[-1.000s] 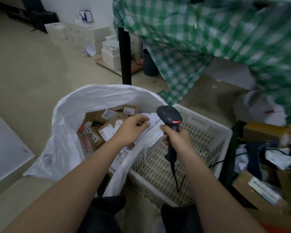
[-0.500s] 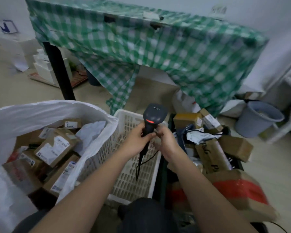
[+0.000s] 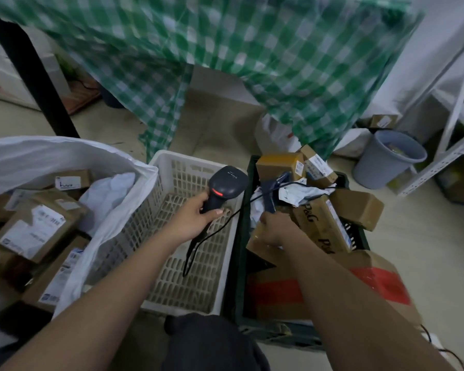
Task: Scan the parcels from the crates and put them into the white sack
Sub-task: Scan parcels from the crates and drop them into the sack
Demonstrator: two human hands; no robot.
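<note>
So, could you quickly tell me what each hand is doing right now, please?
Left hand: grips the scanner by its handle.
Right hand: reaching among parcels in the dark crate; its grip cannot be told.

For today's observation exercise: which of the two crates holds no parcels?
The white crate, beside the white sack; the dark crate is piled with parcels.

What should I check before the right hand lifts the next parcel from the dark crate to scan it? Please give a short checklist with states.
1. Scanner held in the left hand: ok.
2. Scanner light on, red glow visible: ok.
3. Right hand has a firm grip on a parcel in the dark crate: cannot tell, fingers are hidden among the boxes.
4. Scanner cable clear of the parcels: not ok, it runs into the crate's pile.
5. White sack open to receive parcels: ok.
6. White crate emptied: ok.
</note>
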